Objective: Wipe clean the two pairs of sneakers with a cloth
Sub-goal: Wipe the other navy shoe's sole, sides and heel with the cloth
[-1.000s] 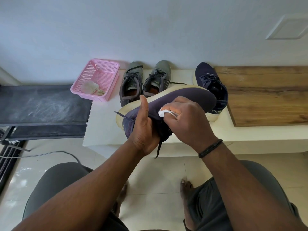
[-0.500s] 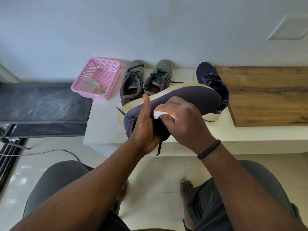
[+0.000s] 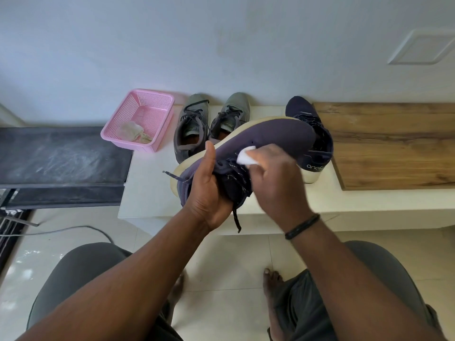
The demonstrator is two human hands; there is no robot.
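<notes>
Nearest, the person's knees in grey shorts frame a pale tiled floor (image 3: 221,262). Above them the left hand (image 3: 209,190) grips a dark navy knit sneaker with a cream sole (image 3: 270,134), fingers curled round its collar and thumb upright against its side; the shoe is tipped on its side in the air, sole edge facing far, laces dangling. The right hand (image 3: 273,178), a black cord bracelet (image 3: 302,227) at its wrist, pinches a small white cloth (image 3: 246,157) and presses it against the shoe's upper, near the laces.

Beyond, on the white table (image 3: 150,183), the matching navy sneaker (image 3: 317,143) stands upright to the right, partly hidden by the held shoe. Left of it a pair of grey-green lace-up sneakers (image 3: 197,124) stands side by side. Further left a pink perforated plastic basket (image 3: 145,104) holds a crumpled pale rag (image 3: 133,132). A wooden board (image 3: 394,143) lies on the table's right part.
</notes>
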